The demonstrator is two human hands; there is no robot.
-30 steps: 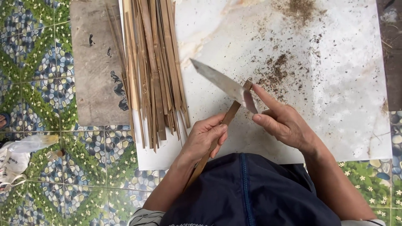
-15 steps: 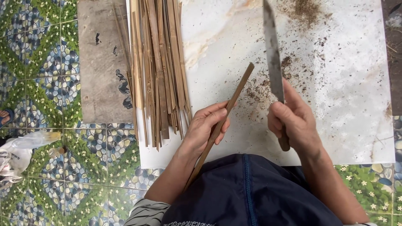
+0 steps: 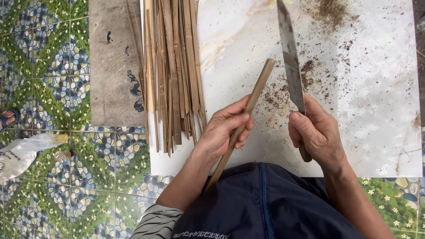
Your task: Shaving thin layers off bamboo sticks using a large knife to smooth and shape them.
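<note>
Bamboo strip (image 3: 248,110) clamped in left hand (image 3: 223,132) fingers, right hand (image 3: 316,132) gripping the knife (image 3: 290,57) raised; split strips (image 3: 170,71) piled already, shavings on the tabletop (image 3: 376,110).

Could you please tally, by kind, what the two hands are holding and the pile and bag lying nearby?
Bamboo strip in left hand: 1
Knife in right hand: 1
Pile of bamboo strips: 1
White plastic bag: 1
Total: 4
</note>
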